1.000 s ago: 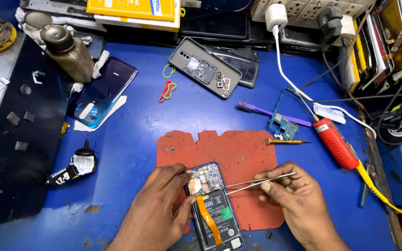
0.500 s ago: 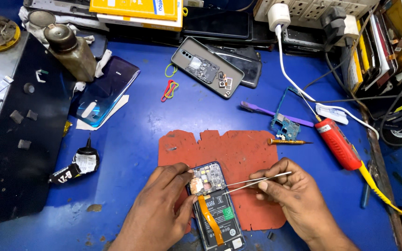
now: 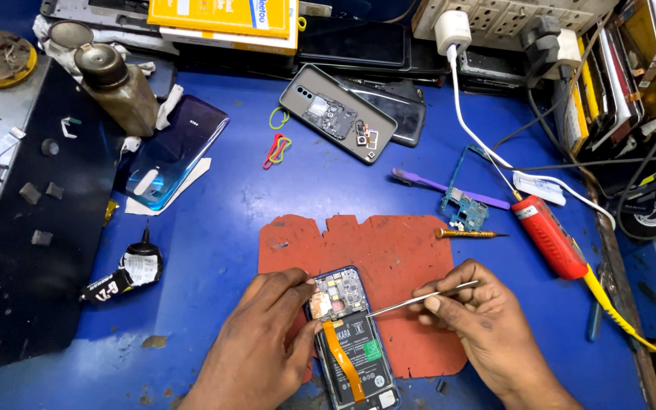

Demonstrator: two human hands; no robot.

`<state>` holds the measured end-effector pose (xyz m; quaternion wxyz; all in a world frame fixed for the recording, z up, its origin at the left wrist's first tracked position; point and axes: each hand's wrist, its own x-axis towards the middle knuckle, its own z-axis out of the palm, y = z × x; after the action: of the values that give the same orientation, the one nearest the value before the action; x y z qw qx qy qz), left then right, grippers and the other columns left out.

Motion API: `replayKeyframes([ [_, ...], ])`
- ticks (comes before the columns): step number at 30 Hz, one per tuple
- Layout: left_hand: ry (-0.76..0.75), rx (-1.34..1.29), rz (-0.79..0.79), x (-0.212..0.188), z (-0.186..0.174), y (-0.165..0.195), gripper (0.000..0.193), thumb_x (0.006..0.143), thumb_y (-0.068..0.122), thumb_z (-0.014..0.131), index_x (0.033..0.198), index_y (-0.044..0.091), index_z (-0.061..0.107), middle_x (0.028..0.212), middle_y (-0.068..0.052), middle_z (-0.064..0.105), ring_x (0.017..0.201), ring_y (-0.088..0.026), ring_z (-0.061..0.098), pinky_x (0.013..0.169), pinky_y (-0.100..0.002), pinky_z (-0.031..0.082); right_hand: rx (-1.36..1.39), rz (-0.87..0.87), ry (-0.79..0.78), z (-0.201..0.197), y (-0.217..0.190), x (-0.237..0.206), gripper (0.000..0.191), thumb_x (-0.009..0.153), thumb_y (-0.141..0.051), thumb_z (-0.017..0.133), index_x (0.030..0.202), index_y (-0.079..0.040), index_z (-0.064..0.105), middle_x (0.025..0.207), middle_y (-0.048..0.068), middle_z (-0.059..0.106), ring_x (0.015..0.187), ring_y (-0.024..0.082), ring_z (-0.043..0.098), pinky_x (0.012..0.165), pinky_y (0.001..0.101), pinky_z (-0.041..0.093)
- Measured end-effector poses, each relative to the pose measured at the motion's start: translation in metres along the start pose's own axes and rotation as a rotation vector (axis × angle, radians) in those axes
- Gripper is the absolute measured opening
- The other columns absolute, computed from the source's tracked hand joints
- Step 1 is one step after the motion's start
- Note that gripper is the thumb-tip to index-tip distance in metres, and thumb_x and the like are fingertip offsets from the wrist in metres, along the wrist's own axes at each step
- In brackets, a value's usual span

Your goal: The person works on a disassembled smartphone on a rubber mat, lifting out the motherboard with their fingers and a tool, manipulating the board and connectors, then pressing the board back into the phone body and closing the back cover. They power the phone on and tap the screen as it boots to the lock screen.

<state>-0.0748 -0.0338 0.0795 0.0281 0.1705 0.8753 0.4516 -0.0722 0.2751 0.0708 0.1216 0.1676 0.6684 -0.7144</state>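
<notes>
Near the front edge of the blue worktop (image 3: 282, 190), an opened phone (image 3: 354, 338) lies with its back cover off, resting partly on the front left part of a red mat (image 3: 396, 250); its battery and an orange ribbon cable (image 3: 343, 364) show along its length. The left hand (image 3: 267, 342) is curled against the phone's upper left side, fingertips pinched on a small pale part at the board. The right hand (image 3: 480, 323) grips a pair of metal tweezers (image 3: 419, 298) between thumb and forefinger, the tips aimed at the phone's right edge, just reaching it as far as I can tell. Just beyond the mat's far right corner lie a small screwdriver (image 3: 468, 234) and a blue circuit board (image 3: 465, 210), with a red-handled soldering iron (image 3: 550, 237) beside them toward the right edge. Further back sits a grey phone frame (image 3: 337, 121), and toward the left side a glossy blue back cover (image 3: 172, 156) and a brown bottle (image 3: 119, 91). A black glue tube (image 3: 127, 272) lies left of the mat.
</notes>
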Motion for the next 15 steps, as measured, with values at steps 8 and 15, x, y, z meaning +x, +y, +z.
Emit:
replayKeyframes([
  [8,-0.005,0.001,-0.023,0.0008,-0.0006,0.0018,0.043,0.076,0.009,0.075,0.116,-0.004,0.068,0.128,-0.017,0.062,0.121,-0.034,0.057,0.100,-0.043,0.047,0.022,-0.019,0.014,-0.0003,0.0018,-0.0009,0.012,0.089,0.006,0.064,0.096,-0.002,0.058,0.099,0.019,0.077,0.084,0.021,0.075,0.074,0.0379,0.065],
  [15,-0.016,0.001,-0.026,0.0017,0.0007,0.0005,0.043,0.076,0.009,0.076,0.116,-0.004,0.067,0.134,-0.017,0.062,0.121,-0.034,0.057,0.099,-0.043,0.048,-0.008,0.013,-0.015,0.0044,-0.0022,0.0016,0.013,0.087,0.004,0.068,0.094,-0.003,0.059,0.100,0.020,0.079,0.088,0.021,0.076,0.073,0.0359,0.065],
])
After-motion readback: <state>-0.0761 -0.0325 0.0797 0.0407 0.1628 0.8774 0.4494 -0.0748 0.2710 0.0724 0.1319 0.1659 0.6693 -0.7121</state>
